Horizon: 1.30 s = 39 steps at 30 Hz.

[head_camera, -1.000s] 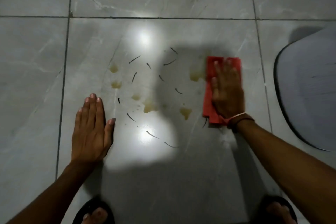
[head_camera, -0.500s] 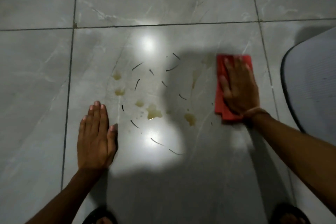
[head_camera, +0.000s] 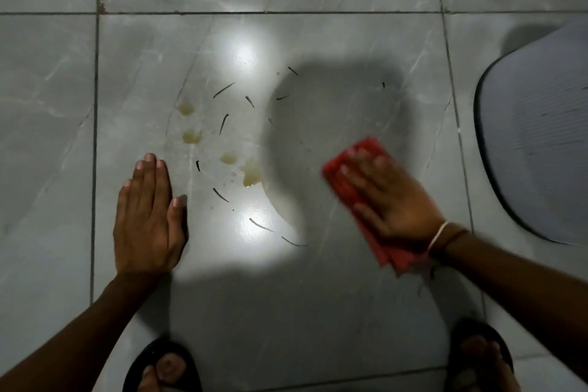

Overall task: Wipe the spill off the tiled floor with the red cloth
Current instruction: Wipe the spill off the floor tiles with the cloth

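My right hand presses flat on the folded red cloth, which lies on the grey tiled floor right of centre; both are motion-blurred. Yellowish spill puddles sit left of the cloth, with smaller ones further left. Thin dark strands are scattered among them. My left hand rests palm down on the tile, fingers together, to the left of the spill and holding nothing.
A grey ribbed mat with a dark rim lies at the right edge. My two feet in dark sandals show at the bottom. Two bright light reflections glare on the tile.
My right hand has swept the red cloth toward me and leftward, turning it at an angle. The puddles right of centre are gone. The left hand has stayed planted.
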Each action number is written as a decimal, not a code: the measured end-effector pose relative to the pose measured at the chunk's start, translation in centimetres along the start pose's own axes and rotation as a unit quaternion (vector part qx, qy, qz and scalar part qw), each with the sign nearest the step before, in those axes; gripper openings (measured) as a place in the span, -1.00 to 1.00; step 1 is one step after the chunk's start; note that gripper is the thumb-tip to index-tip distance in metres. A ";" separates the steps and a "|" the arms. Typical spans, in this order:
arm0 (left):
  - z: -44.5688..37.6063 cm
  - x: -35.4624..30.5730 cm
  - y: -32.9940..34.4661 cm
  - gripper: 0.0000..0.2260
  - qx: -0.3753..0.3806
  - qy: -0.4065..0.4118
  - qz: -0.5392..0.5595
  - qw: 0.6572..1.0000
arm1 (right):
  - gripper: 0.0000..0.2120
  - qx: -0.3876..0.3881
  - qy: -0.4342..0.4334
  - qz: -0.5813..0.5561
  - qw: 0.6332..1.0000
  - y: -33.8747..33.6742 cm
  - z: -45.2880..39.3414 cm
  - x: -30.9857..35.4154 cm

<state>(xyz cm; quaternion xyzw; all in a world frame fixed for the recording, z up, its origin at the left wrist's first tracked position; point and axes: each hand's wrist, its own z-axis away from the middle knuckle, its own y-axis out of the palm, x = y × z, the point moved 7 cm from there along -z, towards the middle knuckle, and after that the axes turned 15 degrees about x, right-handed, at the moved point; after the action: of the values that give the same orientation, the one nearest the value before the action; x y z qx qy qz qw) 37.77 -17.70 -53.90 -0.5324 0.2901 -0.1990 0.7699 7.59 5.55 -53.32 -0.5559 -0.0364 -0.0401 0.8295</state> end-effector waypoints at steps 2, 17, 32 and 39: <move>0.0 -0.1 -0.1 -0.44 -0.002 0.000 -0.002 1.000 | -0.40 -0.040 0.100 -0.032 0.994 -2.5 -2.5 -5.9; 0.0 -0.2 -0.4 -0.43 -0.004 -0.001 0.013 1.000 | -0.27 -0.022 -0.134 0.018 0.990 -1.3 -2.4 1.9; 0.0 0.4 -0.1 -0.43 0.004 0.005 -0.002 1.000 | -0.42 -0.003 -0.208 -0.070 0.976 0.9 -2.8 18.5; 0.7 1.8 -0.8 -0.49 -0.045 -0.051 0.018 0.998 | -0.50 -0.077 -0.206 0.014 0.975 -5.1 -12.2 6.5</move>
<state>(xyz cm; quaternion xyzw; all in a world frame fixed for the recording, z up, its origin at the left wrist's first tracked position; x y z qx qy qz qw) 39.55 -18.61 -53.38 -0.5703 0.2687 -0.1446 0.7626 13.65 -7.90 -52.55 -0.6151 -0.1957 0.0840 0.7591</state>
